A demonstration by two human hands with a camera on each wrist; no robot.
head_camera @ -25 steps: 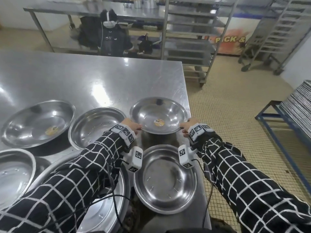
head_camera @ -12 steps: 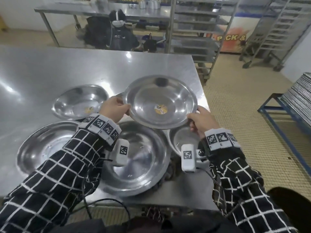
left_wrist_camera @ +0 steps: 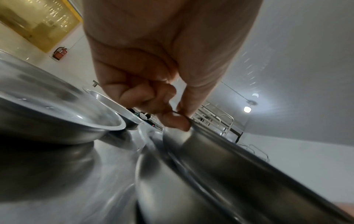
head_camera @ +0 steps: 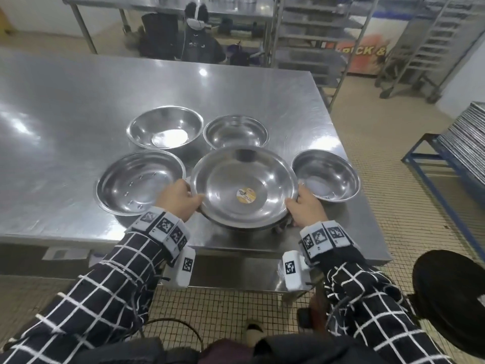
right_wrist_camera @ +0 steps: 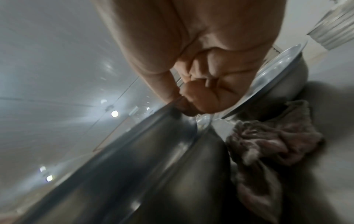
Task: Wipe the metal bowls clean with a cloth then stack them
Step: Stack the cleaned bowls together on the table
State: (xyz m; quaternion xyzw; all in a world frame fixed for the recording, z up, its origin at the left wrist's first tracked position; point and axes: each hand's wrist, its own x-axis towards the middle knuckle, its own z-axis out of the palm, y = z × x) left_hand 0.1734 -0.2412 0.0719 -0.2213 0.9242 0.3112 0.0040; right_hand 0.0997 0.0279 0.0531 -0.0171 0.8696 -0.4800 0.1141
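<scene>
**Both hands pinching one wide steel bowl at the table's near edge**

Now you are holding a wide, shallow stainless-steel bowl with a yellow sticker in its bottom (head_camera: 242, 189) by its rim, one hand on each side. Your left hand (head_camera: 177, 199) pinches the left rim, thumb on top and curled fingers (left_wrist_camera: 172, 121) beneath. Your right hand (head_camera: 305, 208) pinches the right rim the same way, thumb over the edge, fingers (right_wrist_camera: 193, 97) tucked under.

That bowl sits over another steel bowl (head_camera: 262, 227) of which only a sliver of rim shows below it, near the front edge of the brushed-steel table (head_camera: 65, 101); whether the two rims touch cannot be told.

Four more round steel bowls ring it. One medium bowl (head_camera: 140, 181) lies just to the left, beside your left hand. One smaller bowl (head_camera: 325, 177) lies just to the right, beside your right hand. Two lie beyond: a deep bowl at back left (head_camera: 165, 130) and a smaller one at back right (head_camera: 236, 132), its near rim hidden behind the held bowl.

From the right wrist view, a crumpled brownish-grey cloth (right_wrist_camera: 268, 141) lies on the table by the stacked bowls, below your right hand.

Your sleeves are black with a white grid. Steel racks (head_camera: 309, 35) stand on the tiled floor behind the table.
</scene>
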